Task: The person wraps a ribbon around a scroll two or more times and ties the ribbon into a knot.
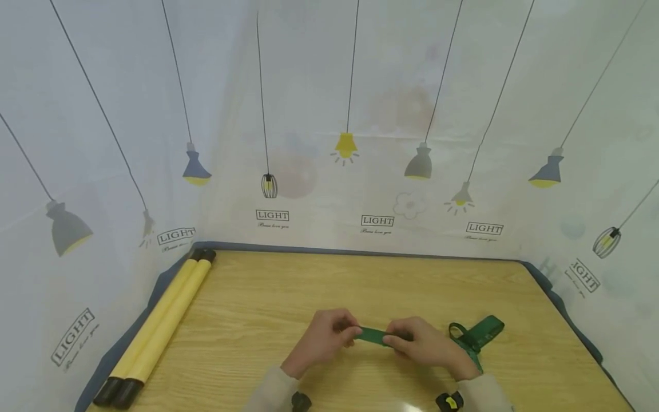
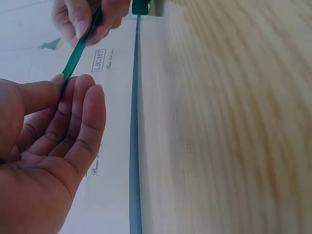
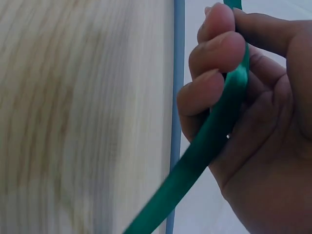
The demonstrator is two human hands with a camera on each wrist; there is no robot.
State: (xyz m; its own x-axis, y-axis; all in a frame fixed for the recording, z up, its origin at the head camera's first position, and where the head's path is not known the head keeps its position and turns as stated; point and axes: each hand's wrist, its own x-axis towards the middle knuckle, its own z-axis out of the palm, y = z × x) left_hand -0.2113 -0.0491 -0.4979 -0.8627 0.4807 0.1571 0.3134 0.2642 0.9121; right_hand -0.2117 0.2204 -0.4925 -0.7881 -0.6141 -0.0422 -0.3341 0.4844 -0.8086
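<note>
A green ribbon is stretched between my two hands above the wooden table. My left hand pinches one end between thumb and index finger, and in the left wrist view its other fingers are loosely bent. Further along, my right hand grips the ribbon between thumb and fingertips. In the right wrist view the green ribbon runs through that palm and trails out below the hand. The looped remainder of the green ribbon lies on the table to the right, partly behind my right wrist.
Two yellow tubes with black ends lie side by side along the table's left edge. The wooden table is bordered by white sheeting printed with lamps, with a blue strip at its foot.
</note>
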